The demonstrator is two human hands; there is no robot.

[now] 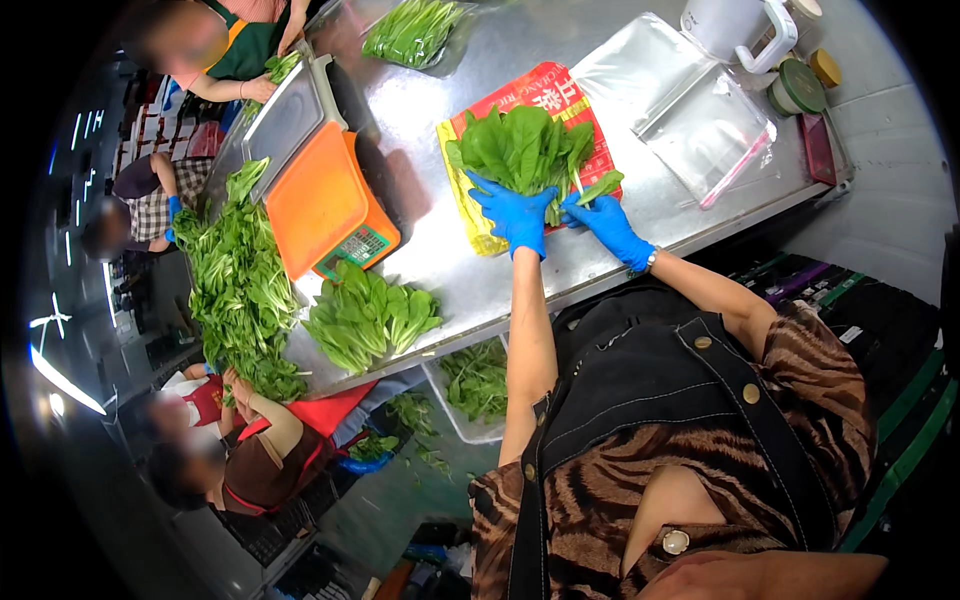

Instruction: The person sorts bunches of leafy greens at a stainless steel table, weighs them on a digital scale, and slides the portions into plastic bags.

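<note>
A bunch of leafy greens (pixel 517 146) lies on a red and yellow printed rice bag (pixel 480 225) on the steel table. My left hand (pixel 514 211), in a blue glove, grips the bunch near its stems, partly covering them. Close beside it, my gloved right hand (pixel 609 229) pinches a single leafy stalk (pixel 600 187) at the lower right of the bunch. The stem ends between both hands are partly hidden by my fingers.
An orange-topped scale (pixel 322 202) stands left on the steel table (pixel 465 296). Nearby are a greens pile (pixel 244 292), smaller bunches (pixel 367 315) and bagged greens (pixel 412 30). Clear plastic bags (pixel 697 127) and a white jug (pixel 731 34) are right. Several people work along the left.
</note>
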